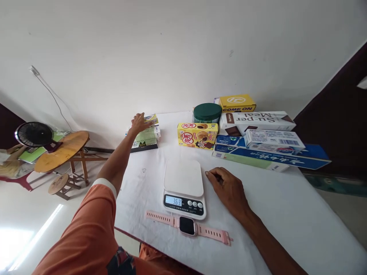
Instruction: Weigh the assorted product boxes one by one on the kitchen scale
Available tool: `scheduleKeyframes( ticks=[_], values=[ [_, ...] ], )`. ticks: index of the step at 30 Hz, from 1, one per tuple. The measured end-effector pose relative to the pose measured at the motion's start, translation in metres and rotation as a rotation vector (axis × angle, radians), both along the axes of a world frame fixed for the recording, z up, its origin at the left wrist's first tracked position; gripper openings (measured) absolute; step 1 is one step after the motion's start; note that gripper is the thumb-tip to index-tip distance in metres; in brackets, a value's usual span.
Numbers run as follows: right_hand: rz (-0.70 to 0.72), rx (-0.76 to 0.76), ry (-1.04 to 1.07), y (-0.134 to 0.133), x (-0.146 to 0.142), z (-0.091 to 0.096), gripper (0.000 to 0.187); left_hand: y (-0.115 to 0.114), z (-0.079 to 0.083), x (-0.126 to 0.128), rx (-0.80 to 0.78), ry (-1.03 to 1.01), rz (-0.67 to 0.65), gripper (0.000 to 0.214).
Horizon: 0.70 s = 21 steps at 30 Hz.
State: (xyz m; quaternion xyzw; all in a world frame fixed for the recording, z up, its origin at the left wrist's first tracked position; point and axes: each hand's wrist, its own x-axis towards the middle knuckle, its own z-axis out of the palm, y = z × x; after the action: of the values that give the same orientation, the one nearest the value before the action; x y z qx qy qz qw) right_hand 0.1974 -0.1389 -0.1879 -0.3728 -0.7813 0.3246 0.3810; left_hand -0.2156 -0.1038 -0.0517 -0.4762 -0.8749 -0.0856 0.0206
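The stacked boxes (147,133) are covered by the left hand (139,123), palm down; the right hand (228,187) is loosely curled beside the flat, smooth scale (183,177). Whether anything is pinched by either cannot be told. A rubbery, perforated watch strap (213,232) is laid nearer on the cloth-covered counter (298,206); printed cartons (258,120) are piled beyond.

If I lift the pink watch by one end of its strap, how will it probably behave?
The watch would probably bend, since its thin strap looks like soft rubber. The thicker middle, with the dark screen, likely weighs most and may swing. It seems unlikely to roll, because it lies flat.
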Motion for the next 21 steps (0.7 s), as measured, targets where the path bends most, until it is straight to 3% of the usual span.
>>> scheduleKeyframes(
  ticks=[5, 10, 16, 21],
  values=[
    [-0.008, 0.012, 0.004, 0.003, 0.001, -0.003, 0.033, 0.014, 0.002, -0.011, -0.073, -0.064, -0.044, 0.072],
    [-0.006, 0.027, 0.009, 0.003, 0.0, -0.004, 0.032, 0.005, 0.016, -0.008, -0.037, -0.068, -0.107, 0.064],
    [-0.007, 0.022, 0.0, 0.004, -0.001, -0.003, 0.028, -0.037, 0.034, 0.017, 0.157, -0.035, -0.211, 0.056],
    [-0.019, 0.004, -0.009, 0.002, -0.001, 0.0, 0.026, -0.092, 0.024, 0.081, 0.166, -0.137, -0.486, 0.059]
  ],
)
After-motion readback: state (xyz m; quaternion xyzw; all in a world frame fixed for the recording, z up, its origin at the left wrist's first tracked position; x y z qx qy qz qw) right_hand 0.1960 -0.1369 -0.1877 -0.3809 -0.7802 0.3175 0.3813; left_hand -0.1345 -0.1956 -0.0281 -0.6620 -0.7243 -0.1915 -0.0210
